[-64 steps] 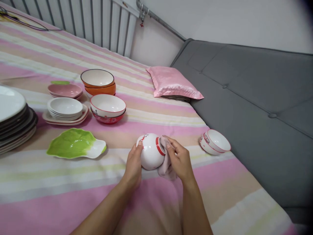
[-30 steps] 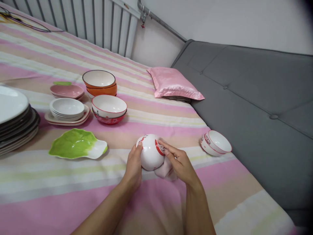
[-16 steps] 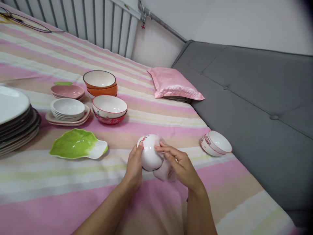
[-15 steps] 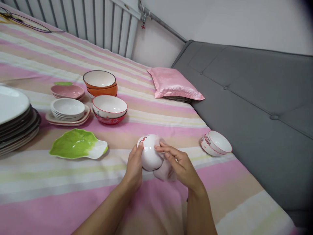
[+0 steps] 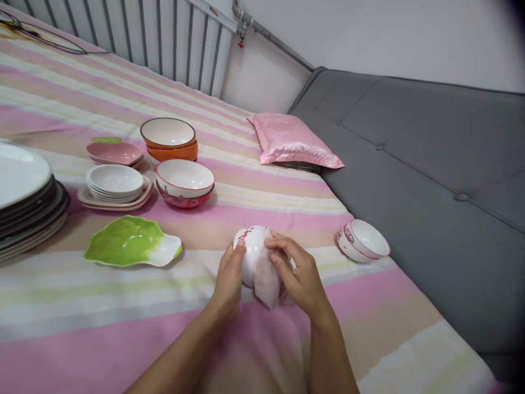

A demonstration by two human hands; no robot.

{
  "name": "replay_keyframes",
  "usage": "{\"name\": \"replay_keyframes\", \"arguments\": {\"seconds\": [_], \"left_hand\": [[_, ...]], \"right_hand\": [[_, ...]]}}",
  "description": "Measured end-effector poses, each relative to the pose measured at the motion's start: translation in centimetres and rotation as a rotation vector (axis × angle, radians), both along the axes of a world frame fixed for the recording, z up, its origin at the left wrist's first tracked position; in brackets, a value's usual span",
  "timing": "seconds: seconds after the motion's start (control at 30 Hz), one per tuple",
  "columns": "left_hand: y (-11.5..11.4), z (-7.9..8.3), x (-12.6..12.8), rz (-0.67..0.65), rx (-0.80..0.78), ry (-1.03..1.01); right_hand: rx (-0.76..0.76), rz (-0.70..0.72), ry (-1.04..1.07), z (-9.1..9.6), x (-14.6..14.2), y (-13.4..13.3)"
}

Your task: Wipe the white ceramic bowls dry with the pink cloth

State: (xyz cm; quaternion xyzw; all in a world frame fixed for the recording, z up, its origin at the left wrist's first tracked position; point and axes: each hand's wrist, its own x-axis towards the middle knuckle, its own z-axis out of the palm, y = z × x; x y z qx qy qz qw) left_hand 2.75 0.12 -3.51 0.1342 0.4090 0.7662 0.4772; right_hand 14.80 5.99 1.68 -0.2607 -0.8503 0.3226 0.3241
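My left hand (image 5: 229,279) grips a small white bowl with red markings (image 5: 248,246), held on its side above the striped bedcover. My right hand (image 5: 297,276) presses a pale pink cloth (image 5: 266,279) over the bowl's outer wall, and its fingers curl round cloth and bowl. Most of the bowl is hidden behind the cloth and my fingers. Two more small white bowls with red rims (image 5: 363,241) lie tilted and nested to the right, close to the bed's edge.
On the left are a green leaf-shaped dish (image 5: 129,243), a stack of large plates (image 5: 24,200), small white saucers (image 5: 115,183), pink dishes (image 5: 115,153), red-rimmed bowls (image 5: 184,183) and orange bowls (image 5: 169,139). A pink pillow (image 5: 291,139) lies by the grey sofa (image 5: 430,180).
The cloth has moved from under and beside the bowl up over its outer wall, and my right hand now covers more of it. My left hand keeps its hold.
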Motion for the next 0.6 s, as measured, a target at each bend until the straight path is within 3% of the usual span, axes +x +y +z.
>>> {"name": "replay_keyframes", "arguments": {"seconds": [0.27, 0.6], "left_hand": [[-0.16, 0.20, 0.29, -0.038, -0.002, 0.044], [-0.17, 0.15, 0.48, -0.043, -0.011, 0.116]], "right_hand": [[0.061, -0.083, 0.069, -0.33, -0.21, 0.29], [0.116, -0.049, 0.031, -0.47, 0.12, 0.77]]}}
